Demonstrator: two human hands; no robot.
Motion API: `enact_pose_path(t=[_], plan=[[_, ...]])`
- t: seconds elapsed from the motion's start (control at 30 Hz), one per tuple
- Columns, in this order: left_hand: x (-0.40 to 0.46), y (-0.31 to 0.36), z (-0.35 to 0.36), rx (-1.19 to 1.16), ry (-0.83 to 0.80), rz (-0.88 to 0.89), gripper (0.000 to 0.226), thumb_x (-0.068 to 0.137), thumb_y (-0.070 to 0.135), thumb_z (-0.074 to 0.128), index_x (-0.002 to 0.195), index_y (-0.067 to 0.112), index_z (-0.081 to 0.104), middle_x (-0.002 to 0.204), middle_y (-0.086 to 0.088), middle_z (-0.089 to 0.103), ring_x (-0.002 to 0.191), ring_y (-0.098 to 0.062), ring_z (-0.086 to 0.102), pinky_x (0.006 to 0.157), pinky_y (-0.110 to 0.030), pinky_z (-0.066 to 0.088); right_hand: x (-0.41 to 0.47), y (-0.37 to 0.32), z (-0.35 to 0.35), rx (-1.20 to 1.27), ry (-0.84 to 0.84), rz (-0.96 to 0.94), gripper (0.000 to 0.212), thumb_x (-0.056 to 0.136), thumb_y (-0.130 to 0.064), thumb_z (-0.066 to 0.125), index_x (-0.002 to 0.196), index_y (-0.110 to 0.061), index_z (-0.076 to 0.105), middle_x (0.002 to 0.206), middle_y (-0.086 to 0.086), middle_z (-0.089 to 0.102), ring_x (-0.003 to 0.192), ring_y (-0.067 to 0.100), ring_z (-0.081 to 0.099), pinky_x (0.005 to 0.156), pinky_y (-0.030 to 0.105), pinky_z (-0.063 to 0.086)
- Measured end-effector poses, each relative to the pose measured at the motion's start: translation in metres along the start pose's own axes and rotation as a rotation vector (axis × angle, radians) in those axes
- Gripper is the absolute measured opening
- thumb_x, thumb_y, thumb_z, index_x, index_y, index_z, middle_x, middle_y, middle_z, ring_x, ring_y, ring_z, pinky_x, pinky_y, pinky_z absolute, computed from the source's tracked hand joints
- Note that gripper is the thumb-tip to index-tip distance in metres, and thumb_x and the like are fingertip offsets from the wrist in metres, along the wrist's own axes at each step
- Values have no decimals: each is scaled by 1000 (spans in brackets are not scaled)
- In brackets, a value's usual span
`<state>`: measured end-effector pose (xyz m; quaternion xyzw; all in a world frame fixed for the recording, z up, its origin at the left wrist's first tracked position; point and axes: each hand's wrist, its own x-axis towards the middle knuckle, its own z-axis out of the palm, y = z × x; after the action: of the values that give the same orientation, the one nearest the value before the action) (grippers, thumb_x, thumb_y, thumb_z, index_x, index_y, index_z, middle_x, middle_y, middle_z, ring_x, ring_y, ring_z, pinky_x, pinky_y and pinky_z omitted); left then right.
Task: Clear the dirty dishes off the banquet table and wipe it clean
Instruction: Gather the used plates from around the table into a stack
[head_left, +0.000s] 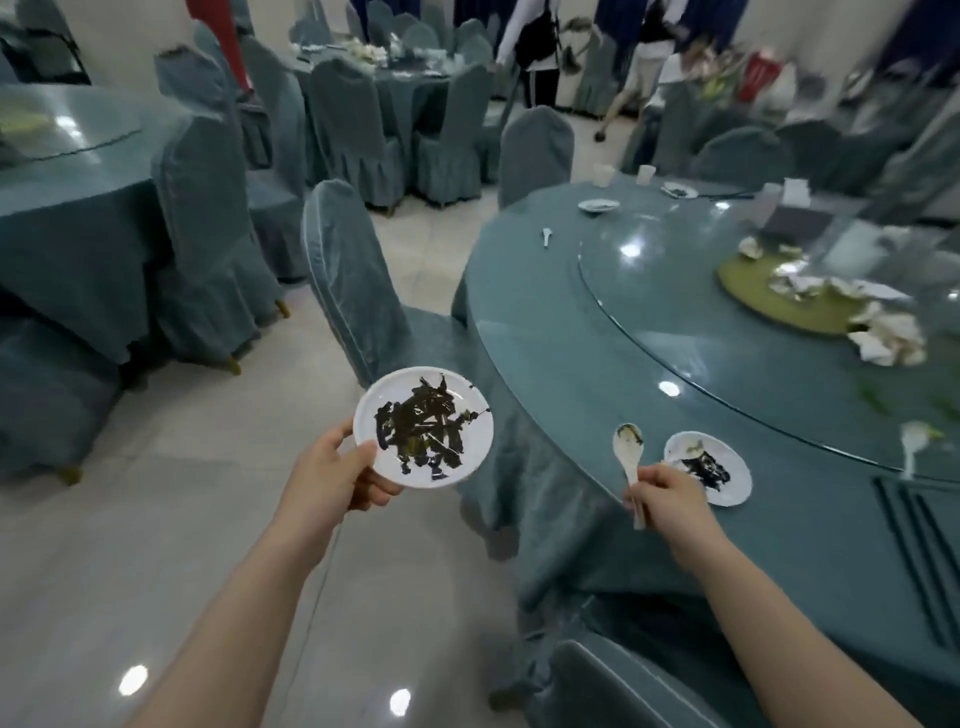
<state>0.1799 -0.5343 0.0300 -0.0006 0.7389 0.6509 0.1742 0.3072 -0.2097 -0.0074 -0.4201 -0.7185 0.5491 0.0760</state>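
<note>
Two bare forearms are reaching forward from the bottom edge. No writing or label is showing legibly on anything. Out over the floor, the left hand (332, 470) is gripping a small white plate (423, 427) by its near rim, thumb on top; dark, shredded leafy scraps are lying across its middle. Just beside the table's edge, the right hand (670, 493) is clenching the handle of a white ceramic spoon (630, 452), its bowl pointing up and smeared with greenish residue. A second dirty plate (719, 475), also carrying dark scraps, is sitting on the round banquet table (545, 322) just beyond that hand. Farther along the teal cloth, two more small plates are resting near the far rim, one at (599, 206) and another at (680, 190), with a lone white spoon (547, 238) lying between them and the camera. On the glass turntable (675, 291), crumpled napkins (883, 338) are piling around a yellow-green mat. Covered chairs (353, 280) are standing around the table.
</note>
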Motion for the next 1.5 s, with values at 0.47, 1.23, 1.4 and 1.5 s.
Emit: enact_pose_path(t=[0.47,1.23,1.4,1.5], plan=[[193,46,106,189,-424,18,25,96,10,46,115,22,57,62,-16,69,44,-15,57,55,-30,46,90,47,-32,60,504,305,21,80,-1,64,97,-14,64,90,6,58,81,27,54,61,26,37],[337,69,264,299,-722,-99,30,98,11,44,126,16,52,60,-14,68,41,-13,55,45,-20,41,199,51,-9,-352,450,439,35,86,5,42,114,-5,61,113,14,61,98,33,57,81,32,46],[343,65,285,298,-802,-123,28,98,10,44,124,16,52,58,-13,67,40,-12,53,40,-18,40,186,62,-33,-272,662,539,29,85,3,42,112,5,52,117,22,47,82,29,45,70,31,38],[344,62,290,302,-811,-130,25,97,9,45,120,15,53,55,-13,65,38,-12,51,38,-18,39,178,78,-45,-128,752,614,29,83,-3,50,110,6,52,111,21,52,84,34,54,66,34,43]])
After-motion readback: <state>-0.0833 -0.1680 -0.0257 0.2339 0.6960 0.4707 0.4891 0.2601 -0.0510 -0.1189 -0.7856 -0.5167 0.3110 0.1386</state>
